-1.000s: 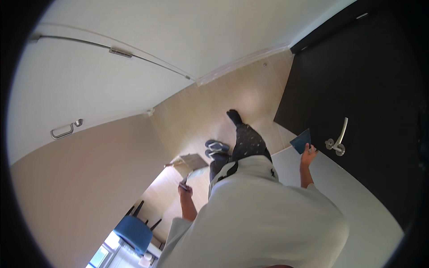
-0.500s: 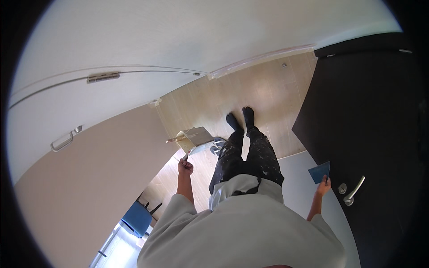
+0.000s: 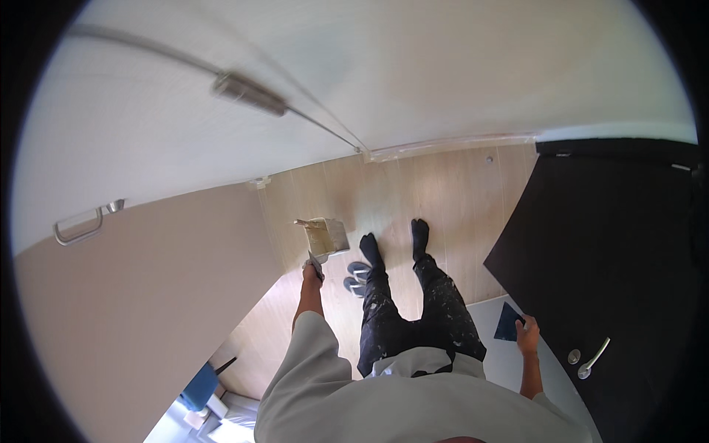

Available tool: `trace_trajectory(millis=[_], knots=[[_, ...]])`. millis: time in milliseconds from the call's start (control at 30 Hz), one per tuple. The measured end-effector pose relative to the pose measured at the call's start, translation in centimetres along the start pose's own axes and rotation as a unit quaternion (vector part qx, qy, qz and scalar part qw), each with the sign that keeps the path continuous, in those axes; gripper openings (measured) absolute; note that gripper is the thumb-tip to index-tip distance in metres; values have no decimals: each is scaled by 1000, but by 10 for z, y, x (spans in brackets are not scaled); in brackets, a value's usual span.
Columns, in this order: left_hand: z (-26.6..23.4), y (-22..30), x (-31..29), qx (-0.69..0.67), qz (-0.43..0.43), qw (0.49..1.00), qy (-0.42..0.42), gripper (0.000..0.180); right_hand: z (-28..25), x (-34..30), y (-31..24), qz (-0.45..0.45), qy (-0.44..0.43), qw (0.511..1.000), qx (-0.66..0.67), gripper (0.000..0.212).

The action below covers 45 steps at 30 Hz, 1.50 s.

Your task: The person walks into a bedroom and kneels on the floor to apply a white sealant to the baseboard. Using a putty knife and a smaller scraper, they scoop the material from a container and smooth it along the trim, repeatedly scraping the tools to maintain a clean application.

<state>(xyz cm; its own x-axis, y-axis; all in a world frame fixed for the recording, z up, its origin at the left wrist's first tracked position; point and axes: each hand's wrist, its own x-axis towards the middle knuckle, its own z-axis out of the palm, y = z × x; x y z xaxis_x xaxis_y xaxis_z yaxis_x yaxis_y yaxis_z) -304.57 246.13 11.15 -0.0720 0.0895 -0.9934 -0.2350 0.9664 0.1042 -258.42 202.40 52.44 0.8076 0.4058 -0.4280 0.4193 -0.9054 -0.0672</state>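
Observation:
My left hand (image 3: pixel 313 276) is closed round a putty knife (image 3: pixel 316 262) with a flat grey blade, held close to the near rim of an open-topped box (image 3: pixel 337 235). The box stands on the floor, yellowish inside, with a wooden-handled tool (image 3: pixel 307 224) lying across its far left rim. On the other side, my right hand (image 3: pixel 527 334) grips a flat dark blue plate (image 3: pixel 507 323) by one edge. That plate is near the dark door, and its exact kind cannot be made out.
A white wall (image 3: pixel 443 74) runs along the far side. At the left stands a white door with a pull handle (image 3: pixel 80 225); at the right, a dark door (image 3: pixel 613 244) with a lever handle (image 3: pixel 593 359). Slippers (image 3: pixel 356 279) lie beside my feet. A blue chair (image 3: pixel 199 387) is at lower left.
My left hand has come nearer the box with the putty knife. The blue plate has turned and sits lower in view. My feet have moved apart and the view has shifted.

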Motion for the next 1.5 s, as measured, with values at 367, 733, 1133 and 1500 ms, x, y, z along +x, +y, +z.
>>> trace_trajectory(millis=[367,733,1133,1500], knots=[[-60,-22,136,169,190,962,96,60,-57,47,-75,-92,-46,987,-127,22],[-141,-61,143,212,231,947,73,67,-36,95,-116,-151,-130,961,-192,23],[-72,-200,79,-62,27,994,84,78,125,322,-280,-397,-210,884,-128,19],[163,-27,311,515,321,785,-122,82,385,467,-390,-613,-219,746,-143,21]])
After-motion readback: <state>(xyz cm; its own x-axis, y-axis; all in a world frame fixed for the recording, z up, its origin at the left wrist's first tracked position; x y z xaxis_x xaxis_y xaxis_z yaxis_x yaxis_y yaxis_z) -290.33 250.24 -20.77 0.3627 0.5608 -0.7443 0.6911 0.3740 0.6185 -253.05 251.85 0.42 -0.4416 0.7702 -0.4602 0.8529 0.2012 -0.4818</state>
